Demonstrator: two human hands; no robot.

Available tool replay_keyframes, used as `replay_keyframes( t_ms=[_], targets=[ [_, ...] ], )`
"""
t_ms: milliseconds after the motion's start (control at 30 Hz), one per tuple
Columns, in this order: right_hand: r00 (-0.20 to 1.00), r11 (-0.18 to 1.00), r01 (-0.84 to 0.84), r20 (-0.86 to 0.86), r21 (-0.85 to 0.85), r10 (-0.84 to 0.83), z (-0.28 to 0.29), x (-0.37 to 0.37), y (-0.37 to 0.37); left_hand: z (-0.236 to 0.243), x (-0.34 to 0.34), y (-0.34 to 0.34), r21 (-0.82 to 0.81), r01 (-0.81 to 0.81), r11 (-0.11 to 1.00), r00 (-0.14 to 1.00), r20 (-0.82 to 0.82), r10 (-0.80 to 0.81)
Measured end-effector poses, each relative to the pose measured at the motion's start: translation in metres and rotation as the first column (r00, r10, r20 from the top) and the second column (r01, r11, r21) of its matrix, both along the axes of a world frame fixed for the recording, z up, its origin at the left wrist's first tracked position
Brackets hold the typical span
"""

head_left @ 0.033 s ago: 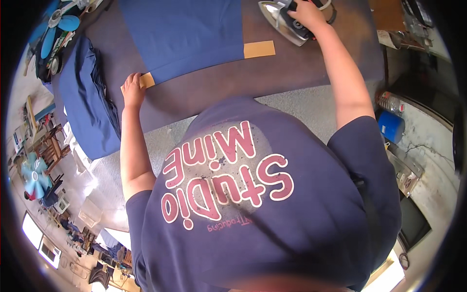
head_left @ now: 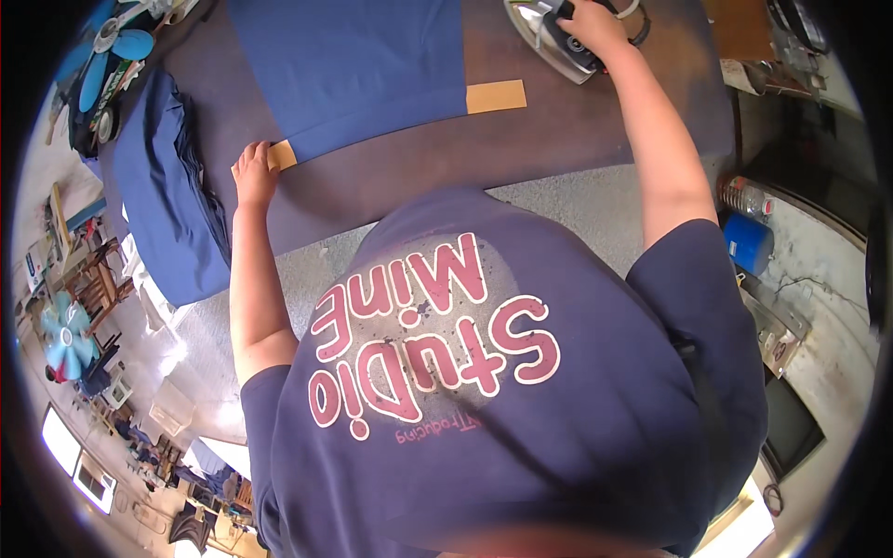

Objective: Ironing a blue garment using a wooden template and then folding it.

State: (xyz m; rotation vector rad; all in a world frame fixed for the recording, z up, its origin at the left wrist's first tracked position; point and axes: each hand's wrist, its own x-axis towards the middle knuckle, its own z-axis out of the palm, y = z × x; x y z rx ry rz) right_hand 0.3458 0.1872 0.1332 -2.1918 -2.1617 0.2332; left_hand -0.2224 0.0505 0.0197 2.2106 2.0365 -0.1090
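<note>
The right hand (head_left: 598, 30) grips the iron (head_left: 549, 39), right of the blue cloth (head_left: 358, 74) on the table (head_left: 558, 139); the left hand (head_left: 252, 177) touches a tan strip (head_left: 285, 154), whether pinching I can't tell from here.

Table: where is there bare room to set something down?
Bare table shows between the iron and the near edge, and, narrower, between the blue cloth and the draped garment. Crowded: left end, with that garment and a blue fan.
</note>
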Motion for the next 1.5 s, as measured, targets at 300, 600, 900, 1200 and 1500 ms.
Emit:
replay_keyframes(
  t_ms=[300,600,900,1200,1500],
  targets=[
    [0.941,0.673,-0.335,0.205,0.66,0.268,-0.002,-0.026,0.0,0.006,0.0,0.0,0.008,0.079,0.997,0.997,0.015,-0.079],
    [0.875,0.878,-0.479,-0.071,0.024,0.479,-0.108,-0.07,-0.086,-0.001,-0.002,-0.017,0.181,0.07,0.981,0.99,0.107,-0.091],
    [0.838,0.7,-0.5,0.081,0.51,0.539,-0.099,-0.077,-0.074,0.011,0.002,-0.005,0.497,0.09,0.863,0.978,0.12,-0.172],
    [0.842,0.948,-0.099,-0.483,0.301,0.241,-0.029,-0.082,-0.062,0.071,-0.019,0.026,0.583,0.138,0.801,0.966,0.1,-0.239],
    [0.918,0.857,-0.362,-0.303,-0.367,0.258,-0.093,-0.062,-0.106,0.011,-0.024,-0.017,-0.314,0.015,0.949,0.944,0.316,0.089]
  ],
)
